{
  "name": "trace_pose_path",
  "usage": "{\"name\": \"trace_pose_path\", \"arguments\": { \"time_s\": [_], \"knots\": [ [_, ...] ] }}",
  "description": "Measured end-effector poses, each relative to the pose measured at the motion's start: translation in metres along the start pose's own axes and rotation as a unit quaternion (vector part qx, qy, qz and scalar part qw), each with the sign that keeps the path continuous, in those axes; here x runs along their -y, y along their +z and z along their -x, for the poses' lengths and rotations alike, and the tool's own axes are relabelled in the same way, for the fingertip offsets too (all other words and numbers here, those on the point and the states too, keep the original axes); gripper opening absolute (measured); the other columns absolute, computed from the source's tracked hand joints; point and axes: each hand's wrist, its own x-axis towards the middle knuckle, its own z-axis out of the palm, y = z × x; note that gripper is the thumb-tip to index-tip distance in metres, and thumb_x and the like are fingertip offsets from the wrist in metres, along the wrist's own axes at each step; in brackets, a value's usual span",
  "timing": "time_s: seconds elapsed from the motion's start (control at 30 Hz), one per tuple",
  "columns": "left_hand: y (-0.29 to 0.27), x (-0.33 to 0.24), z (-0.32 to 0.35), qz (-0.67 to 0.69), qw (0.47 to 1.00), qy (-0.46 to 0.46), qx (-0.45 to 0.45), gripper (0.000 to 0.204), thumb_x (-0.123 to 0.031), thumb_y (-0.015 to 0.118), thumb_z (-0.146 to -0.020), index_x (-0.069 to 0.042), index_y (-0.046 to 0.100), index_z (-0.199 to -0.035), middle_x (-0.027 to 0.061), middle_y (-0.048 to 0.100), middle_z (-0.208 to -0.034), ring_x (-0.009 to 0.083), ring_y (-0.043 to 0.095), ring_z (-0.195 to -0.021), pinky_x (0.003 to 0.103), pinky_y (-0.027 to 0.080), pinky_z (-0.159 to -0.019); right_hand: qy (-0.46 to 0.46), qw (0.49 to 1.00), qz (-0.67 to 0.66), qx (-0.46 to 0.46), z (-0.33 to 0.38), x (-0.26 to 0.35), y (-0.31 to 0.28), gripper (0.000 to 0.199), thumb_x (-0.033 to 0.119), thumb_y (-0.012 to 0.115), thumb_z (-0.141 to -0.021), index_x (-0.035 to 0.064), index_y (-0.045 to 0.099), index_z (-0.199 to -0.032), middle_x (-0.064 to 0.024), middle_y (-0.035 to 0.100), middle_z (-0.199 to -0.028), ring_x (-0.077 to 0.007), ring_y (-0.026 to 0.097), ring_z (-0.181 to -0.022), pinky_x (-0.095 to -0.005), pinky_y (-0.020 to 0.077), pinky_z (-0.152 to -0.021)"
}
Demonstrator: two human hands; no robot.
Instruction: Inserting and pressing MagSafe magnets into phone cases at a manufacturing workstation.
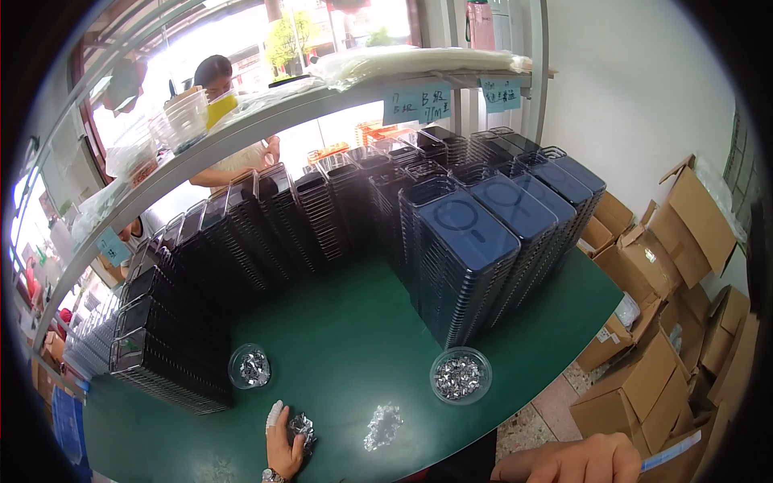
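Note:
My left hand (pixel 283 449) rests on the green table near its front edge, fingers apart, a white covering on one fingertip. Against its thumb side lies a small heap of shiny silver bits (pixel 302 431). Farther right, a flatter patch of clear, glittering bits (pixel 383 427) is spread on the tabletop. My right hand (pixel 570 462) is at the lower right, off the table's edge, with its fingers curled closed. A thin pale blue and white strip (pixel 675 452) sticks out past its knuckles; the gripping fingertips are hidden.
Round clear dishes of silver bits, one at left (pixel 254 368) and one at right (pixel 460 378), stand on the green table (pixel 338 322). Tall stacks of dark phone cases (pixel 459 233) line its back and left. Cardboard boxes (pixel 636 378) crowd the right floor. A person (pixel 216 80) is beyond the shelf.

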Motion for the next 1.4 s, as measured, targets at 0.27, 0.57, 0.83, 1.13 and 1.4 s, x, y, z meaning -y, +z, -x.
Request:
{"name": "trace_pose_path", "arguments": {
  "time_s": [0.27, 0.57, 0.83, 1.13, 1.4],
  "knots": [
    [0.003, 0.003, 0.001, -0.029, 0.999, 0.003, 0.034, 0.081, -0.034, 0.080, -0.081, -0.001, 0.047, -0.148, 0.0246, 0.041, -0.157, 0.0441, 0.036, -0.147, 0.054, 0.023, -0.123, 0.005, 1.000, 0.003, 0.013, -0.011, -0.011, -0.007, 0.020, 0.017, 0.056, -0.104, 0.0017, 0.063, -0.095, -0.0115, 0.061, -0.067, -0.0213, 0.055, -0.053, -0.0625, 0.0514, -0.092],
    [-0.001, 0.001, 0.009, -0.150, 0.985, 0.012, 0.083, 0.092, -0.055, 0.082, -0.075, -0.005, 0.053, -0.146, 0.0258, 0.038, -0.159, 0.0476, 0.031, -0.149, 0.065, 0.014, -0.122, 0.009, 0.999, 0.047, 0.008, -0.016, -0.003, -0.001, 0.023, 0.019, 0.055, -0.106, 0.0012, 0.063, -0.095, -0.0124, 0.062, -0.068, -0.0223, 0.055, -0.053, -0.0613, 0.0503, -0.094],
    [0.001, -0.010, 0.007, -0.121, 0.987, -0.101, 0.036, 0.087, -0.040, 0.078, -0.085, -0.004, 0.041, -0.155, 0.0288, 0.027, -0.164, 0.0479, 0.023, -0.152, 0.061, 0.013, -0.124, -0.011, 1.000, -0.009, -0.010, -0.012, -0.004, -0.004, 0.024, 0.019, 0.054, -0.106, 0.0000, 0.064, -0.096, -0.0133, 0.061, -0.068, -0.0222, 0.056, -0.053, -0.0613, 0.0504, -0.094],
    [0.006, -0.015, 0.004, -0.109, 0.991, -0.056, 0.046, 0.074, -0.038, 0.074, -0.089, -0.008, 0.049, -0.151, 0.0250, 0.032, -0.164, 0.0449, 0.026, -0.152, 0.060, 0.012, -0.125, -0.041, 0.999, 0.009, -0.015, -0.003, 0.007, 0.009, 0.026, 0.019, 0.053, -0.106, 0.0014, 0.064, -0.090, -0.0124, 0.061, -0.067, -0.0217, 0.056, -0.052, -0.0613, 0.0509, -0.093],
    [0.022, -0.031, -0.020, -0.174, 0.983, -0.035, 0.053, 0.076, -0.041, 0.076, -0.086, -0.014, 0.050, -0.152, 0.0238, 0.030, -0.165, 0.0456, 0.024, -0.154, 0.065, 0.006, -0.123, -0.061, 0.998, 0.032, 0.000, -0.008, 0.015, 0.018, 0.026, 0.019, 0.053, -0.106, 0.0011, 0.064, -0.090, -0.0123, 0.062, -0.066, -0.0214, 0.058, -0.053, -0.0601, 0.0511, -0.092]
  ]
}}
